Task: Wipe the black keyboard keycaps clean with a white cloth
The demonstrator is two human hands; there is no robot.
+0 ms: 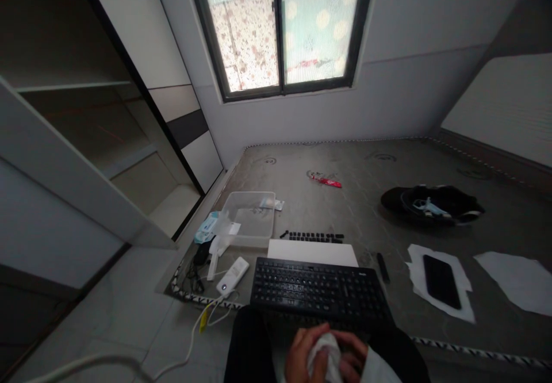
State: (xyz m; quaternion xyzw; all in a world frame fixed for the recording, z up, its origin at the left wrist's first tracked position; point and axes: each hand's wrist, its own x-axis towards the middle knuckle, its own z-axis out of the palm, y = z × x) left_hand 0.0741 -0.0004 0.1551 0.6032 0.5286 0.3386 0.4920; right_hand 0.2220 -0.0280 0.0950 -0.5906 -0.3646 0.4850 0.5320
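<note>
Cloth (328,353) sits bunched between our left hand (302,355) and right hand (351,357), both closed around it; the keyboard (319,292) lies just beyond, long axis crosswise.

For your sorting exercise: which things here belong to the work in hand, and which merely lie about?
In hand:
left hand
right hand
crumpled white cloth
black computer keyboard

Lying about:
black phone
clear plastic tub
white power bank
red wrapper
black cap
</note>
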